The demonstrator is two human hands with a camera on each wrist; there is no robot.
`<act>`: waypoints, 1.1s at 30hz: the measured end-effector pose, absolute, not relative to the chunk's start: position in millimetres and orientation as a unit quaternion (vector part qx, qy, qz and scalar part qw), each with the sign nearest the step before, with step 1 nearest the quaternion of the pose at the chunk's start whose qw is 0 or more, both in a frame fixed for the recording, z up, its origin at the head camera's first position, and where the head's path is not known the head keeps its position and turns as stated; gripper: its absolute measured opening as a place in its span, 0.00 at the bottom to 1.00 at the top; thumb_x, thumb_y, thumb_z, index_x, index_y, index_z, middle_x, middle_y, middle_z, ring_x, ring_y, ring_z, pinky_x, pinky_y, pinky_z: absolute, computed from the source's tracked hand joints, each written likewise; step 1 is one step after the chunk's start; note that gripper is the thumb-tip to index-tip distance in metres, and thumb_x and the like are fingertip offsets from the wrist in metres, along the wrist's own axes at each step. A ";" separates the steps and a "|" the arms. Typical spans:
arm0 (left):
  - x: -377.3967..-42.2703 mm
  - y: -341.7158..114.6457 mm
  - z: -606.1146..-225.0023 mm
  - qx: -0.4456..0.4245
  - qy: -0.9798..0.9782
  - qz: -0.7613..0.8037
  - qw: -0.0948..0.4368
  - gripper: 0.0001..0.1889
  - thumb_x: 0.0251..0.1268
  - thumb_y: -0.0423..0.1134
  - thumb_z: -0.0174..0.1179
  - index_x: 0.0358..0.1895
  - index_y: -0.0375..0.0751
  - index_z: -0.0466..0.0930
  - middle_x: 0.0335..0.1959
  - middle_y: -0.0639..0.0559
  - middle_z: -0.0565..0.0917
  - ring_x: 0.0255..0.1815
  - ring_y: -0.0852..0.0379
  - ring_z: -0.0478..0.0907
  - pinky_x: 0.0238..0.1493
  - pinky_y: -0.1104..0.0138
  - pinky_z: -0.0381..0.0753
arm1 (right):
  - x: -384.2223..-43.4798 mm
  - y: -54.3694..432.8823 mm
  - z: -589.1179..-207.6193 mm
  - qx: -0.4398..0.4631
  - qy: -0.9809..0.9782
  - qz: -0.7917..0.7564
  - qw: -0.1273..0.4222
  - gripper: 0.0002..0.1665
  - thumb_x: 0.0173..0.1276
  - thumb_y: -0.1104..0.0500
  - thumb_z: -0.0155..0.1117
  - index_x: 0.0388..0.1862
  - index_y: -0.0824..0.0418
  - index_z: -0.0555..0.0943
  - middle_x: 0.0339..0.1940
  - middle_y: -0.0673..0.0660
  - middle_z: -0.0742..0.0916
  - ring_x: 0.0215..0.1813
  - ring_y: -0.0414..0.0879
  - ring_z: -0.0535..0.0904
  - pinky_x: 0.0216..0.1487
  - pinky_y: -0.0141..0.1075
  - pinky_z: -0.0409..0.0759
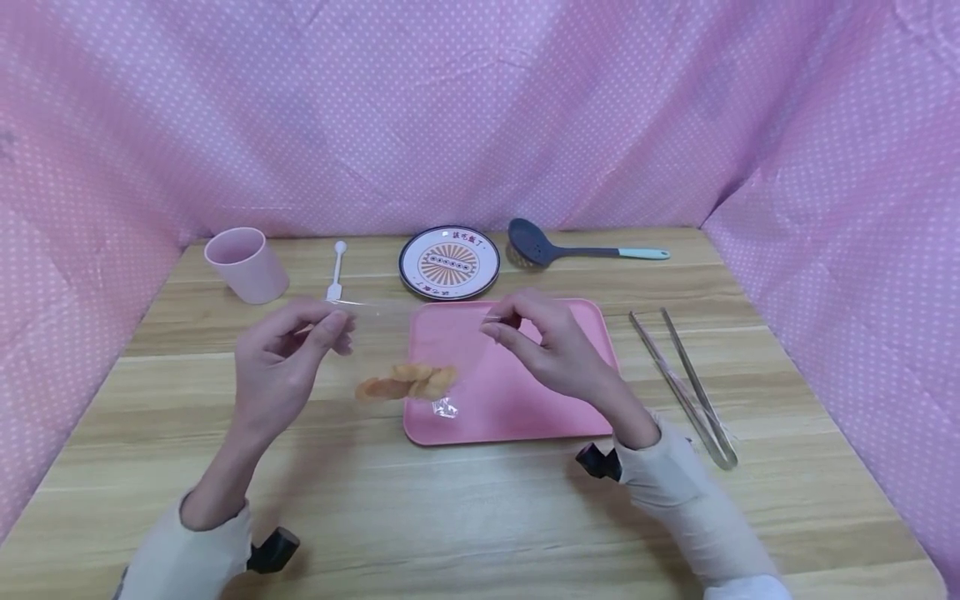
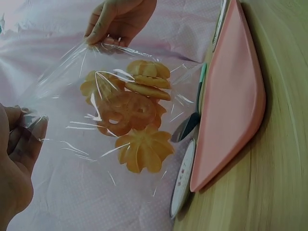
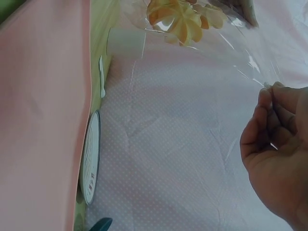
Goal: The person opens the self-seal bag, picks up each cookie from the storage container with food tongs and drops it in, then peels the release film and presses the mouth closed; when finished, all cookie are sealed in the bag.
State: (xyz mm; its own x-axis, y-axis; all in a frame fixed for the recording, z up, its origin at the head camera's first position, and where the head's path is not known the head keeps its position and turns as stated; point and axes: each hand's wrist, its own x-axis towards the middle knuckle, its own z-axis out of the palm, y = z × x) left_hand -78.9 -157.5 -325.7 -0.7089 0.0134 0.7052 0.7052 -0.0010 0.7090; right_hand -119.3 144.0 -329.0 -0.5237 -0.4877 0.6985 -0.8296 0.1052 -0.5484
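A clear plastic bag [image 2: 62, 96] is stretched between my two hands, raised above the table. My left hand [image 1: 281, 358] pinches one top corner between thumb and fingers. Opposite it, my right hand [image 1: 547, 342] pinches the other top corner. Several golden-brown cookies [image 2: 139, 149] lie in the bottom of the bag, some flower-shaped and one with holes through it. In the head view the bag overlaps the left part of a pink tray [image 1: 510, 408]. A small shiny clear patch [image 1: 445, 407] shows at the tray's lower left.
A pink cup [image 1: 251, 267] and a small white spoon [image 1: 337, 271] stand at the back left. Behind the tray are a patterned plate [image 1: 450, 262] and a dark slotted spoon [image 1: 551, 248]. Metal tongs [image 1: 693, 392] lie at the right. Pink dotted cloth [image 1: 465, 108] surrounds the wooden table [image 1: 450, 517].
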 end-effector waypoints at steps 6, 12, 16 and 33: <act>-80.2 -169.9 -327.3 -0.269 -0.644 -0.659 0.281 0.03 0.65 0.13 0.58 0.36 0.14 0.81 0.31 0.45 0.88 0.24 0.59 0.84 0.32 0.71 0.86 | -120.6 128.5 -333.0 0.454 -0.718 0.505 0.154 0.10 0.66 0.77 0.68 0.39 0.65 0.82 0.31 0.51 0.83 0.34 0.43 0.75 0.35 0.34 0.75; -77.4 -186.4 -334.5 -0.265 -0.627 -0.677 0.280 0.03 0.63 0.11 0.57 0.35 0.13 0.80 0.31 0.43 0.88 0.23 0.58 0.85 0.30 0.70 0.86 | -122.1 110.4 -338.9 0.451 -0.713 0.523 0.120 0.06 0.70 0.74 0.67 0.39 0.65 0.83 0.30 0.50 0.81 0.34 0.43 0.74 0.36 0.35 0.75; -74.6 -197.1 -340.1 -0.256 -0.618 -0.690 0.276 0.03 0.63 0.10 0.56 0.34 0.12 0.79 0.31 0.41 0.88 0.23 0.57 0.86 0.29 0.69 0.87 | -122.5 99.2 -342.1 0.451 -0.712 0.528 0.103 0.05 0.70 0.73 0.67 0.38 0.65 0.83 0.30 0.50 0.82 0.34 0.43 0.75 0.36 0.35 0.74; -61.6 -227.6 -370.9 -0.216 -0.616 -0.709 0.267 0.03 0.62 0.09 0.55 0.36 0.10 0.78 0.27 0.41 0.87 0.22 0.58 0.86 0.23 0.71 0.85 | -120.3 71.7 -355.4 0.449 -0.739 0.500 0.036 0.02 0.74 0.69 0.65 0.40 0.64 0.84 0.31 0.50 0.82 0.36 0.39 0.73 0.38 0.39 0.77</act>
State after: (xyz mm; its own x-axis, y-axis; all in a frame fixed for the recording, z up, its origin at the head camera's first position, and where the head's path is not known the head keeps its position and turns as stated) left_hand -61.6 -227.6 -370.9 -0.7635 -0.1121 0.6360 0.6454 -0.0982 0.7575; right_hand -120.3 71.7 -355.4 -0.5933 -0.6284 0.5031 -0.7008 0.0958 -0.7069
